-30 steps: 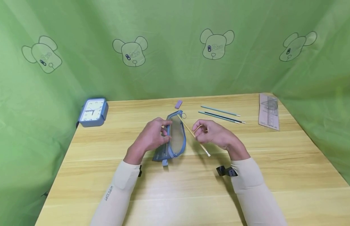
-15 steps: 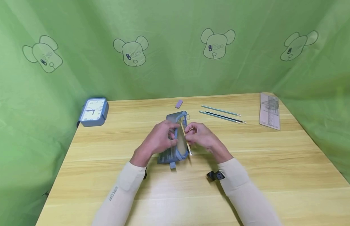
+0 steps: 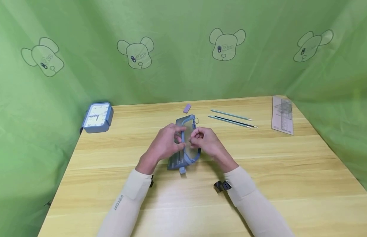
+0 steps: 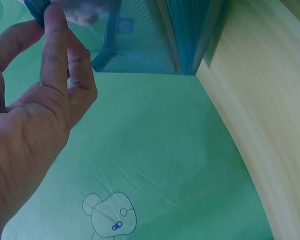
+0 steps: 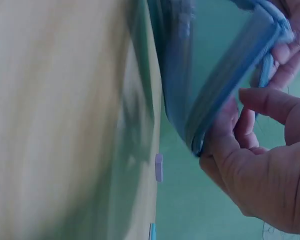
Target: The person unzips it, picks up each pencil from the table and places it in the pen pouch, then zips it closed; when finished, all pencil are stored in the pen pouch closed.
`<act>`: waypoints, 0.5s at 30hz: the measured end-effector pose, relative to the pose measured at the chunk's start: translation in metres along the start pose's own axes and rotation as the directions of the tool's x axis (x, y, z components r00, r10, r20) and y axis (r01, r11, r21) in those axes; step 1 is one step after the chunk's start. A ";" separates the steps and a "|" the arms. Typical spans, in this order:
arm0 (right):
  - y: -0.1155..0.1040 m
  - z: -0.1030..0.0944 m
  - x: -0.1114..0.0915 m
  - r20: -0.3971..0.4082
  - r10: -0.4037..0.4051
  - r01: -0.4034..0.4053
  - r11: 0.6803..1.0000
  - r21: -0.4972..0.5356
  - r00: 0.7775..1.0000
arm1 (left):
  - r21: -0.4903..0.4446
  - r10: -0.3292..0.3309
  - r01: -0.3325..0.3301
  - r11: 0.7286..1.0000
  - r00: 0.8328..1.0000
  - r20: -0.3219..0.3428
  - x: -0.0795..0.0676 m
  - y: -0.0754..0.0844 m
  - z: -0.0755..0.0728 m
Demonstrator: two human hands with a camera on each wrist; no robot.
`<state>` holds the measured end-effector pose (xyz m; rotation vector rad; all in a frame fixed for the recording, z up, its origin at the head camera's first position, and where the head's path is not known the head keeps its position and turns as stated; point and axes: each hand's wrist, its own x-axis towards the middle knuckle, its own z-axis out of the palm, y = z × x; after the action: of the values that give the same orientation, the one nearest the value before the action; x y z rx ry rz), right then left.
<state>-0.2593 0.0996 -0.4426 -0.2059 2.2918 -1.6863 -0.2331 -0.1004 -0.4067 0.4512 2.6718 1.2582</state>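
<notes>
My left hand [image 3: 164,144] pinches the pouch [image 3: 189,153], in from the worktop's far edge [image 3: 156,106]. I can't tell if my right hand [image 3: 207,141] holds anything. If the left slips, the pouch could flop closed.

My left fingers [image 3: 178,128] hold the blue mesh pouch [image 3: 177,158] by its rim, and my right fingers [image 3: 197,131] curl over its opening. Just beyond the pouch lies a purple block [image 3: 187,108]; to the pouch's right, three pencils [image 3: 231,115], then a ruler set [image 3: 282,115]; well to its left, a blue clock [image 3: 97,115] sits on the tabletop [image 3: 183,207].
</notes>
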 end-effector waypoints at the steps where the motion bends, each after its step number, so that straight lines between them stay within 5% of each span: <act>1: -0.001 -0.003 0.000 -0.006 -0.005 0.005 1.000 -0.016 1.000 | -0.003 -0.005 0.005 1.000 1.000 0.001 0.000 -0.001 -0.001; 8: 0.003 -0.051 0.002 -0.026 -0.031 0.024 0.970 -0.241 0.999 | -0.040 -0.029 0.030 0.999 0.999 0.028 -0.002 -0.003 -0.010; 15: 0.023 -0.108 -0.003 -0.051 0.045 -0.066 0.823 -0.564 0.998 | -0.013 -0.022 0.023 1.000 0.999 0.046 -0.005 -0.004 -0.014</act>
<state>-0.2893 0.2052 -0.4344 -0.2262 2.7381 -0.9352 -0.2326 -0.1148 -0.4004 0.4414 2.6219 1.2431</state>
